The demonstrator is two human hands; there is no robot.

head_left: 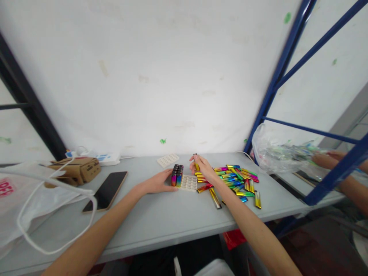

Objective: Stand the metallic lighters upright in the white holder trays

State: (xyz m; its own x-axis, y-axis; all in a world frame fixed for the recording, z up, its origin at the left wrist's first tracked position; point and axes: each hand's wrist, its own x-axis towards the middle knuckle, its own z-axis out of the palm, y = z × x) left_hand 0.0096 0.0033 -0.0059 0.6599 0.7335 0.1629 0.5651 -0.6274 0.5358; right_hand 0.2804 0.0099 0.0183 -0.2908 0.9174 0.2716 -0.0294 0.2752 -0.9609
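A white tray [189,183] with round-cornered pockets lies on the table, and several shiny multicoloured lighters [177,176] with black tops stand upright in its left part. My left hand [159,181] is closed around the tray's left end, thumb at the near side and fingers at the far side, against the standing lighters. Just right of the tray, my right hand [203,167] pinches a gold lighter [197,165], black top up, above the tabletop. Beneath and beside my right forearm spreads a loose pile of metallic lighters [235,180], partly hidden by that arm.
A second white tray [168,160] lies near the wall. On the left are a phone [109,188], a cardboard box [83,168], a power strip [107,158] and a plastic bag [17,207] with a white cable. A blue frame post [270,96] rises right; beyond it, another person's arms [342,168] reach to plastic-wrapped items.
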